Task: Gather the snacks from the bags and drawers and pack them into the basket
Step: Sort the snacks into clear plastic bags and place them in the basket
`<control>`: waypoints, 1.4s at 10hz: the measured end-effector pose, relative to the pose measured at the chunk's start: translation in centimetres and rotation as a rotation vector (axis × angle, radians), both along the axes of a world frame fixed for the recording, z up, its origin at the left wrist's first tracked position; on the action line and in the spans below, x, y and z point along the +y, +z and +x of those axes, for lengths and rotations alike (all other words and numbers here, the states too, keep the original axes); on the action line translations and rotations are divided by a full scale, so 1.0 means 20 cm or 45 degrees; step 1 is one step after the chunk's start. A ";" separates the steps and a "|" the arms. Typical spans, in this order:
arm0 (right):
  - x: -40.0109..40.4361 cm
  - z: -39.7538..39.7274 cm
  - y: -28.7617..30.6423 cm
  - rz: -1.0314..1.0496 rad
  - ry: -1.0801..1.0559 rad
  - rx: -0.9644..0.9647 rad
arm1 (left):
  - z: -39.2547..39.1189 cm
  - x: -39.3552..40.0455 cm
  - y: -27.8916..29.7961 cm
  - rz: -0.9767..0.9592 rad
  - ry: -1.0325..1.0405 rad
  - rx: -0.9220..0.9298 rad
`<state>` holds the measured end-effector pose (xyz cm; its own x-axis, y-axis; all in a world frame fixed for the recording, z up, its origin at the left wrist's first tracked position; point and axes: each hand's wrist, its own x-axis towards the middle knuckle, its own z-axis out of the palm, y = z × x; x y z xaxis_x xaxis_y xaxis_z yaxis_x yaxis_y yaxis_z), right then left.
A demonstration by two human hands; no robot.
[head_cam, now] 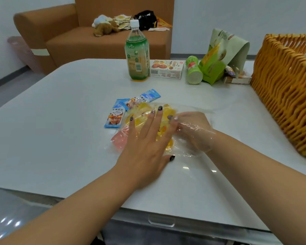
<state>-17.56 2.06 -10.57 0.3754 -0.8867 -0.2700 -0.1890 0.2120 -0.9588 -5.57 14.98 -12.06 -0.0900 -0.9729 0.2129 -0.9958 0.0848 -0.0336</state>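
1. The left hand (145, 138) lies flat, fingers straight and spread, pressing down on a clear plastic bag (166, 131) in the middle of the white table (60, 121).
2. The right hand (193, 131) is inside the bag's open right end, covered by the film up to the wrist; its fingers look loosely bent toward the contents, but whether they hold anything cannot be told.
3. Inside the bag sit yellow snack packets (145, 110), and a pink item (119, 139) shows at its left end.
4. Two blue sachets lie just beside the bag on the left: one (116, 114) nearer the table's left, the other (145, 97) angled behind it, its lower end touching or under the bag.
5. The woven basket (286, 89) stands at the right edge of the table, well apart from the hands.
6. Along the far side stand a green drink bottle (137, 55), a biscuit box (166, 69), a green canister (193, 70) lying tilted, and a green snack bag (219, 57) leaning next to the basket.
7. Beyond the table is a brown sofa (69, 38) with a plush toy (104, 26) and a black bag (146, 19) on it.
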 end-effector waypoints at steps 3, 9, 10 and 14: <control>-0.04 -0.17 0.09 0.264 0.359 -0.012 | 0.00 -0.09 -0.08 -0.107 -0.116 -0.117; 0.02 -0.51 0.44 -0.463 0.096 0.055 | -0.13 -0.03 0.46 -0.190 -0.002 1.349; 0.07 -0.51 0.43 -0.492 0.130 0.090 | -0.10 -0.01 0.52 -0.177 -0.020 1.607; 0.10 -0.53 0.39 -0.028 0.364 -0.348 | -0.03 0.10 0.53 0.081 -0.031 2.562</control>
